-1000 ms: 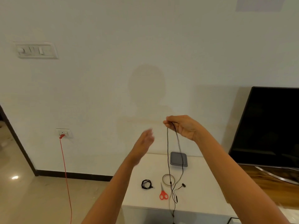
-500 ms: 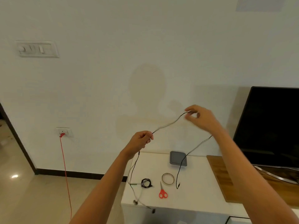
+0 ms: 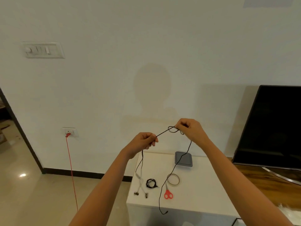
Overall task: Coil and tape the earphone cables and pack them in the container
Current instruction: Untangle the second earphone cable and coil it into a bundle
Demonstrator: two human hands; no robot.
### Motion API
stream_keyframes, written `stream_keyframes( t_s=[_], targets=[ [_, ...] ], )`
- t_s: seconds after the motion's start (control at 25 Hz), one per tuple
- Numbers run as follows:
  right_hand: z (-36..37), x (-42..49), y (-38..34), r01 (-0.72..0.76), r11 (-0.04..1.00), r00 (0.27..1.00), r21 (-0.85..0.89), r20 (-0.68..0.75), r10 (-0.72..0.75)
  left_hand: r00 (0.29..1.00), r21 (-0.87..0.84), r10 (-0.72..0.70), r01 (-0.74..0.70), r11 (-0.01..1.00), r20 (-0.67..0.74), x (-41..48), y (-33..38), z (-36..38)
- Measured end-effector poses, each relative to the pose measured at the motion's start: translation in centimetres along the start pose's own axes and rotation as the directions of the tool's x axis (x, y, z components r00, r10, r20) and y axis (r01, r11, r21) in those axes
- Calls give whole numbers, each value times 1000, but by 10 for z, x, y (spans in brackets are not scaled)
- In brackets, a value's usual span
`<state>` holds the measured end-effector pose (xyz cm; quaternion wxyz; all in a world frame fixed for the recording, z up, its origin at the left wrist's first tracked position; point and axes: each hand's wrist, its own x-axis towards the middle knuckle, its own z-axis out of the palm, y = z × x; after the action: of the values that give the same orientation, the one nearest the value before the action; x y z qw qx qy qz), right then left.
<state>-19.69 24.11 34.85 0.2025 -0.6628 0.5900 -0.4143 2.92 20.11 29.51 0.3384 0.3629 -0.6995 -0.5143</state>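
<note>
A black earphone cable (image 3: 164, 132) stretches between my two raised hands above the white cabinet (image 3: 203, 190). My left hand (image 3: 143, 141) pinches one part; below it the cable drops to two earbuds (image 3: 140, 194) at the cabinet's left edge. My right hand (image 3: 189, 129) pinches a small loop of the cable, and from it the plug end hangs down past the cabinet's front edge (image 3: 162, 211). A coiled black earphone (image 3: 151, 183), a tape roll (image 3: 173, 179), red scissors (image 3: 168, 194) and a grey container (image 3: 183, 159) lie on the cabinet.
A black TV screen (image 3: 273, 128) stands at the right on a wooden surface (image 3: 263, 186). A red cord (image 3: 70, 168) runs from a wall socket (image 3: 70, 132) down to the floor at the left. A switch panel (image 3: 43, 50) is on the wall.
My left hand has taken hold of the cable. The hands spread apart, then came closer again, and my right hand now holds a small loop. The earbuds now rest at the cabinet's left edge.
</note>
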Motion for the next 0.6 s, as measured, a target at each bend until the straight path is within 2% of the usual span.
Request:
stream_keyframes(
  t_s=[0.16, 0.24, 0.36, 0.48, 0.6],
  targets=[
    [-9, 0, -5, 70, 997, 988, -42, -132, -75, 1000, -86, 11, -11, 996, 1, -4, -6, -3],
    [-14, 1, -6, 91, 996, 977, -12, -192, -92, 998, -147, 30, -37, 988, -52, -4, -7, -2],
    [-22, 3, -7, 90, 996, 974, -8, -208, -89, 992, -250, 37, -66, 966, -117, -5, -7, 0],
    [-29, 5, -8, 82, 997, 975, -10, -209, -82, 998, -286, 38, -51, 957, -52, -8, -3, 0],
    [-33, 6, -8, 74, 997, 975, -11, -210, -75, 997, -225, 44, -31, 974, 55, -11, 2, 1]
  ],
)
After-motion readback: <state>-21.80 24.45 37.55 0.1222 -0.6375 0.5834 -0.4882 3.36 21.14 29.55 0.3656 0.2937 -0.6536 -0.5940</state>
